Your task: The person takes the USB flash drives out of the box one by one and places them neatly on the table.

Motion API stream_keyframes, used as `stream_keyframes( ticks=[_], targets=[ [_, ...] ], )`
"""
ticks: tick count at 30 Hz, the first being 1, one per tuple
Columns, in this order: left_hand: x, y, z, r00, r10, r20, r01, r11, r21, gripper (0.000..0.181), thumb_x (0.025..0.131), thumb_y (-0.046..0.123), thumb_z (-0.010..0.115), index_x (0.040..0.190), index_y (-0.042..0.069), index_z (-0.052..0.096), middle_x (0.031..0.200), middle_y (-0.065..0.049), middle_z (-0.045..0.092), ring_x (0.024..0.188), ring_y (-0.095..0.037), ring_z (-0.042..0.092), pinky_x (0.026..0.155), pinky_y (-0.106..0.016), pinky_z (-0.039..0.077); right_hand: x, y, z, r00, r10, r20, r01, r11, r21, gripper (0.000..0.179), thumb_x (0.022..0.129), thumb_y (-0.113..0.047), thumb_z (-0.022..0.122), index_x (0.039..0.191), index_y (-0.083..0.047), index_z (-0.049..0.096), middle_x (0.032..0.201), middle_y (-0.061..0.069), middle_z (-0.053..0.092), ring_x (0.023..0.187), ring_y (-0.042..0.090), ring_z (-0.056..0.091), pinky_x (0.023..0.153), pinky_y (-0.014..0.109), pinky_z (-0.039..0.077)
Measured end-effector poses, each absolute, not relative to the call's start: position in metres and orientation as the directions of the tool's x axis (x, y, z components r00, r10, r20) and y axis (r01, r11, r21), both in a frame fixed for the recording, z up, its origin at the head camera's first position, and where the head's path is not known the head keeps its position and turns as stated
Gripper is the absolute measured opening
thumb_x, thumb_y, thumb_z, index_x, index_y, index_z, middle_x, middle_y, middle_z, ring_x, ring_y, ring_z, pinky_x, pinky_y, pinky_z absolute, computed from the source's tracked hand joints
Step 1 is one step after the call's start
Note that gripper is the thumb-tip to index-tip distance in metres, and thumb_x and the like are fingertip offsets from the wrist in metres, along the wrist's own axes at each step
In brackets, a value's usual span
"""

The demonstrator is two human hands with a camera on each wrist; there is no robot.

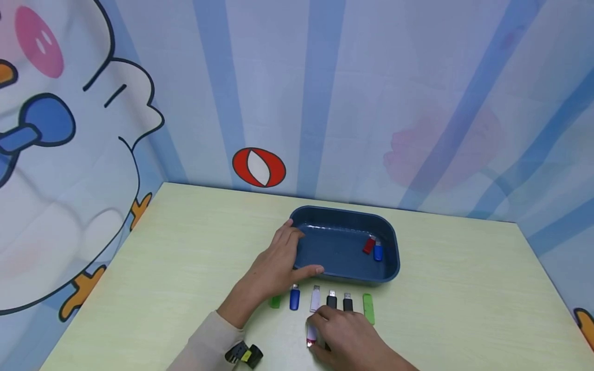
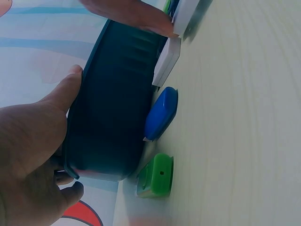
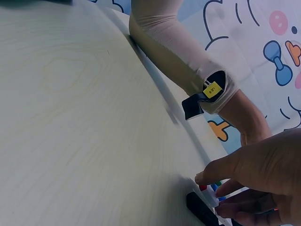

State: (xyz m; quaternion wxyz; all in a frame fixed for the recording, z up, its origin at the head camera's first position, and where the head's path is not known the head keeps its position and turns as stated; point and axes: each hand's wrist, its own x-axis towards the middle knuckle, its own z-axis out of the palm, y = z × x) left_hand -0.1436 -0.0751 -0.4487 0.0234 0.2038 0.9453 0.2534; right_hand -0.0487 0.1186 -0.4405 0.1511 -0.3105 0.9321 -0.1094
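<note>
My left hand (image 1: 274, 265) holds the left end of a dark blue tray (image 1: 345, 279), thumb along the near rim and fingers at the far-left rim. A red USB stick (image 1: 368, 245) and a blue USB stick (image 1: 378, 251) lie inside the tray at its right. Between thumb and fingers, my right hand (image 1: 350, 337) pinches a white USB stick with a red end (image 1: 311, 334). Beneath that hand is a black stick (image 3: 201, 209), partly hidden. In the left wrist view, the left thumb (image 2: 68, 89) touches the tray's rim.
In front of the tray runs a row of USB sticks: green (image 1: 275, 302), blue (image 1: 294, 298), white (image 1: 315, 298), black (image 1: 331, 300), another black (image 1: 348, 303) and light green (image 1: 368, 308). A printed cloth wall (image 1: 269, 77) stands behind the pale table (image 1: 464, 288).
</note>
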Motion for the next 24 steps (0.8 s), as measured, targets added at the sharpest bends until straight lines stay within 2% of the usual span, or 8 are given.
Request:
stream_keyframes(
  ticks=[15, 24],
  targets=[
    [-0.1445, -0.0753, -0.4499, -0.914, 0.402, 0.051, 0.375, 0.793, 0.480, 0.092, 0.094, 0.066, 0.070, 0.156, 0.003, 0.045, 0.164, -0.014, 0.045, 0.166, -0.026, 0.013, 0.123, -0.046, 0.043, -0.0493, 0.1174, -0.4443, -0.750, -0.620, -0.230, -0.556, 0.780, -0.287, 0.034, 0.091, -0.039, 0.084, 0.117, -0.019, 0.075, 0.108, -0.002, 0.073, 0.079, 0.005, 0.059, 0.071, 0.028, 0.060],
    [-0.1435, -0.0751, -0.4489, -0.915, 0.400, 0.059, 0.377, 0.793, 0.477, 0.091, 0.094, 0.066, 0.070, 0.155, 0.002, 0.047, 0.163, -0.015, 0.046, 0.166, -0.026, 0.014, 0.122, -0.046, 0.044, -0.0501, 0.1170, -0.4433, -0.756, -0.598, -0.265, -0.522, 0.796, -0.307, 0.037, 0.091, -0.040, 0.084, 0.120, -0.020, 0.075, 0.115, 0.000, 0.074, 0.085, 0.009, 0.063, 0.078, 0.034, 0.063]
  ],
)
